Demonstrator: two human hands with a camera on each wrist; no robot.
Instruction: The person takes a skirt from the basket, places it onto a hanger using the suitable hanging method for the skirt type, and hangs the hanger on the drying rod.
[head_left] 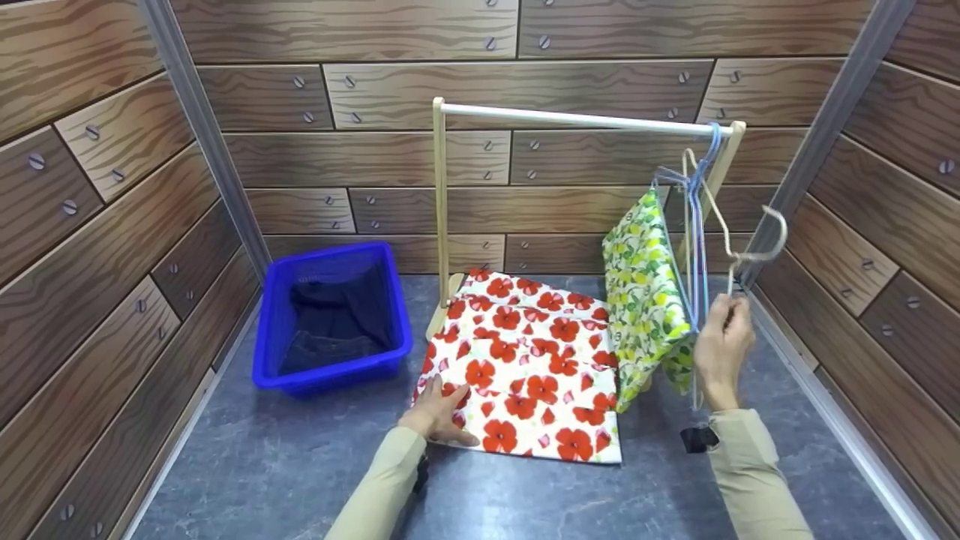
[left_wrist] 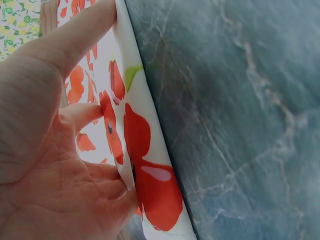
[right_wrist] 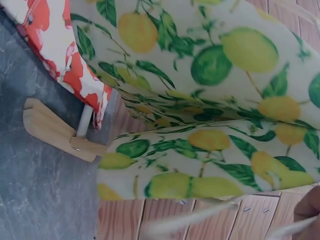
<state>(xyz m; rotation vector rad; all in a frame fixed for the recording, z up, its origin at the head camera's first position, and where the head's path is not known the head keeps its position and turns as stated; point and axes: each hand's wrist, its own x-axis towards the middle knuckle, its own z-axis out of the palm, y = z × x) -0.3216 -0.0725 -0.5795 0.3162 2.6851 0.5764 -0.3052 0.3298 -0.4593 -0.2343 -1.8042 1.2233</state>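
Observation:
A white cloth with red poppies [head_left: 525, 375] lies spread on the grey floor. At its near left corner my left hand [head_left: 439, 412] rests with fingers spread, touching the fabric; the left wrist view shows the fingertips against the cloth [left_wrist: 155, 195] near its edge. My right hand [head_left: 726, 345] grips a cream hanger [head_left: 733, 259], its hook turned to the right. Just left of that hand, a lemon-print cloth [head_left: 645, 285] hangs from the rack, beside blue hangers [head_left: 697, 217]. The lemon cloth [right_wrist: 200, 160] fills much of the right wrist view.
A wooden rack with a white rail [head_left: 577, 118] stands behind the poppy cloth. To the left sits a blue basket [head_left: 405, 330] with dark cloth [head_left: 341, 322] inside. Wood-patterned walls [head_left: 420, 165] enclose the back and both sides.

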